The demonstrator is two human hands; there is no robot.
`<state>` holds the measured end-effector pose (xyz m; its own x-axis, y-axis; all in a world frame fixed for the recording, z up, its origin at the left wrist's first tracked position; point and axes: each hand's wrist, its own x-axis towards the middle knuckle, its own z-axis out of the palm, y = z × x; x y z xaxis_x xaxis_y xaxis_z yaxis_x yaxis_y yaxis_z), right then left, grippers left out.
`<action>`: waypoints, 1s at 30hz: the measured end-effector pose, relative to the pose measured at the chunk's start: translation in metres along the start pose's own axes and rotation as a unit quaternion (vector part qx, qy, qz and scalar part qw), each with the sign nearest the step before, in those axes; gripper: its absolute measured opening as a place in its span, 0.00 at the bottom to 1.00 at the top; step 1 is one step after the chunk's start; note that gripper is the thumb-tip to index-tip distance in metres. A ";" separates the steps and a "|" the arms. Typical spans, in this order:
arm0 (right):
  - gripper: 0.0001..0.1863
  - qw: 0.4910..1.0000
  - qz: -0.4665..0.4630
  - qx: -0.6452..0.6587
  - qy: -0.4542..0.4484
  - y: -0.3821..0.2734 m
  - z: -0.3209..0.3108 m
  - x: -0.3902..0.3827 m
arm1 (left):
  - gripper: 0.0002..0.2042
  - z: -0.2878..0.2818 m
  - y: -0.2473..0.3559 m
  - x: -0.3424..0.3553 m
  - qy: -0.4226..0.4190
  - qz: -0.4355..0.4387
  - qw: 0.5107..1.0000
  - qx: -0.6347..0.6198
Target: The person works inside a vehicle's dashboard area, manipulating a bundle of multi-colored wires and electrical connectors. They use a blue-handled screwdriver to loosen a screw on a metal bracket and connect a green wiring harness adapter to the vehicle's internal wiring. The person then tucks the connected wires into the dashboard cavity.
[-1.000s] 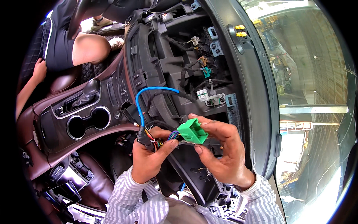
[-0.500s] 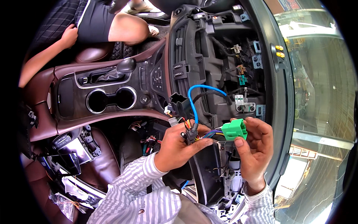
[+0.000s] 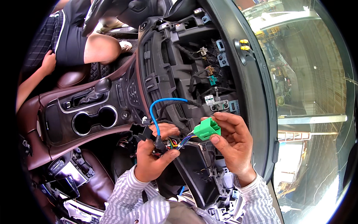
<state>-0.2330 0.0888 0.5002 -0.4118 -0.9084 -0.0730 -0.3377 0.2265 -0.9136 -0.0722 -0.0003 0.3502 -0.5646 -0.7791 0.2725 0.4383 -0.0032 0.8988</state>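
Note:
My right hand (image 3: 233,143) holds a green plastic connector (image 3: 207,129) between thumb and fingertips, its open housing facing right. Several coloured wires (image 3: 183,140) run from its left side to a bundle gripped by my left hand (image 3: 153,162). A blue cable (image 3: 152,108) arches up from that bundle over the dashboard, and a black connector housing (image 3: 141,131) sits just above the hand. Some of my left fingers lie behind the bundle. The opened dashboard (image 3: 173,78) lies beyond both hands, with exposed plugs and brackets.
Another person's bare leg (image 3: 100,48) and arm (image 3: 30,86) are at upper left. The centre console (image 3: 56,123) has a shifter and cup holders. Removed trim and a screen unit (image 3: 61,188) lie on the seat at lower left. The windshield (image 3: 305,93) spans the right.
The camera view swung right and back. The green connector's angle in my right hand has shifted slightly, and the black housing beside my left hand has turned, with those fingers reaching further behind the wires.

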 end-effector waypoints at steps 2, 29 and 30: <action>0.25 1.000 -0.005 0.007 -0.011 0.000 0.002 -0.001 | 0.22 0.004 0.007 -0.002 -0.023 -0.132 0.965 -0.224; 0.30 0.969 -0.158 -0.173 -0.080 0.002 0.006 0.002 | 0.09 0.024 -0.021 0.016 -0.037 -0.130 0.972 -0.190; 0.30 0.968 -0.158 -0.175 -0.081 0.002 0.006 0.002 | 0.09 0.024 -0.022 0.017 -0.039 -0.120 0.973 -0.191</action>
<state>-0.2297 0.0860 0.4958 -0.1125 -0.9887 0.0991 -0.7035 0.0088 -0.7107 -0.1078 0.0016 0.3435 -0.7282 -0.6768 0.1083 0.5060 -0.4243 0.7510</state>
